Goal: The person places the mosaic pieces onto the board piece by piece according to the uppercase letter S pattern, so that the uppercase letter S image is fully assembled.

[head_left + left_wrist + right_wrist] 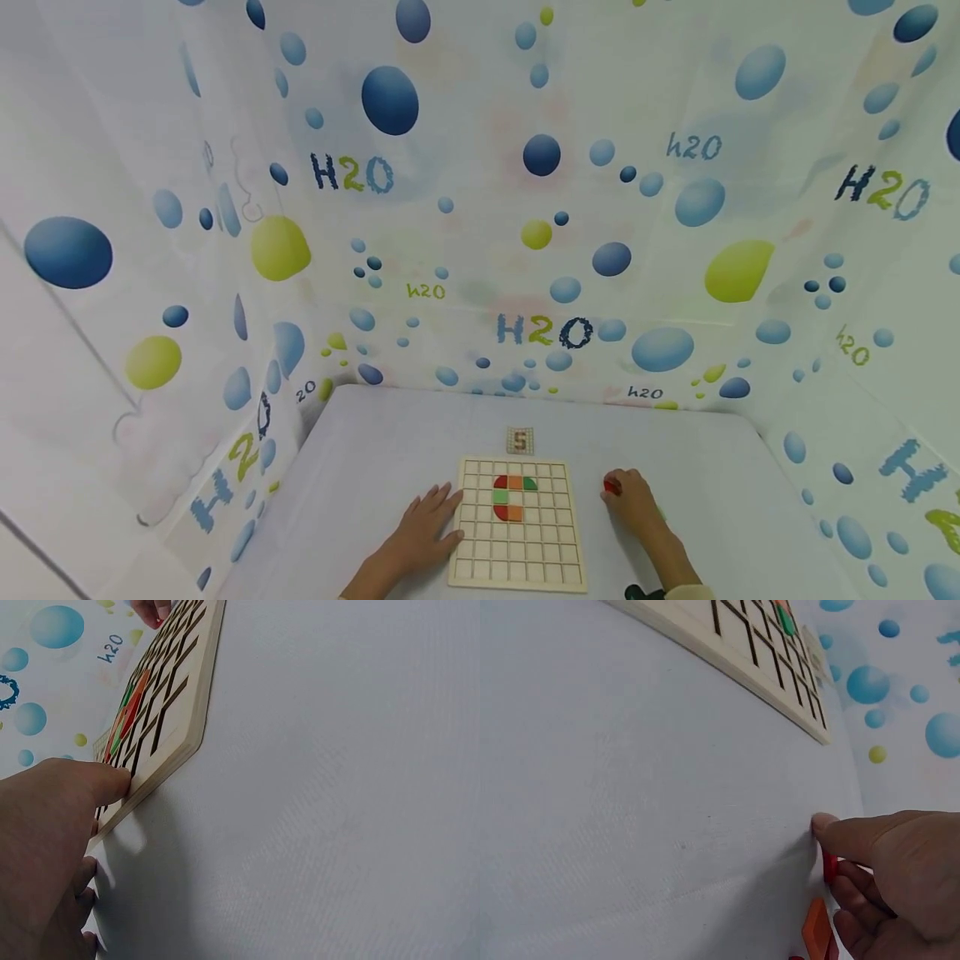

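A wooden grid board [517, 575] lies on the table, with several coloured tiles in its upper cells. Among them are an orange square [515, 482], a green rounded tile [530, 483] and a light green square [501, 497]. My left hand [427, 529] rests along the board's left side, fingers extended and thumb [112, 785] on its edge. To the right of the board, my right hand [636, 504] pinches a red tile [829, 865] between thumb and fingers, close over the table. Below those fingers shows an orange tile [817, 930].
A small patterned card [520, 441] lies just beyond the board's far edge. Part of a green piece [662, 514] shows beside my right wrist. At the bottom is a dark object [642, 592] near the right sleeve. A printed curtain [480, 250] encloses the white table.
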A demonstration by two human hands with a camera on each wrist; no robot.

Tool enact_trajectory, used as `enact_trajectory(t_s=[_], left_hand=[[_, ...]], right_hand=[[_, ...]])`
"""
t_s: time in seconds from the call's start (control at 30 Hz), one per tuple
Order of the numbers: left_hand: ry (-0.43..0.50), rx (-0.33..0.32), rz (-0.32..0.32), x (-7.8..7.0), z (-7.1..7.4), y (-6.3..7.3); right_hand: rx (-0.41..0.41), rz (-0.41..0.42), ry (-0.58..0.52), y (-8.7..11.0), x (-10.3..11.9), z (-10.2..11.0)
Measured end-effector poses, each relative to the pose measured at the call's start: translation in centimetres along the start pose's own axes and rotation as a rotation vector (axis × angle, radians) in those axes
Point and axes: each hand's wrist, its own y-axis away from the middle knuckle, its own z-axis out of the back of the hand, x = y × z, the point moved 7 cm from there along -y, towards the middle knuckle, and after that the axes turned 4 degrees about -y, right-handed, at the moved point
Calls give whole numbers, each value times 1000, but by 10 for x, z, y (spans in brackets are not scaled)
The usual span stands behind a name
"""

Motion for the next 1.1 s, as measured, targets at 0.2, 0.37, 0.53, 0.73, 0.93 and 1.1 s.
enact_trajectory(t_s=[0.2,0.37,0.53,0.73,0.93,1.1], left_hand=[[-2,8,-6,-5,4,1],[-12,8,3,-1,1,-1],[-3,2,0,2,0,-2],[12,10,9,6,-4,-4],[4,10,18,3,-3,-3],[7,6,33,0,0,-1]], right_hand=[[12,5,-3,2,-3,2],[-10,63,-13,3,2,2],[10,74,-18,5,14,-8],[51,62,-85,8,39,-22],[114,106,-123,16,71,-41],[188,169,-179,27,92,-57]])
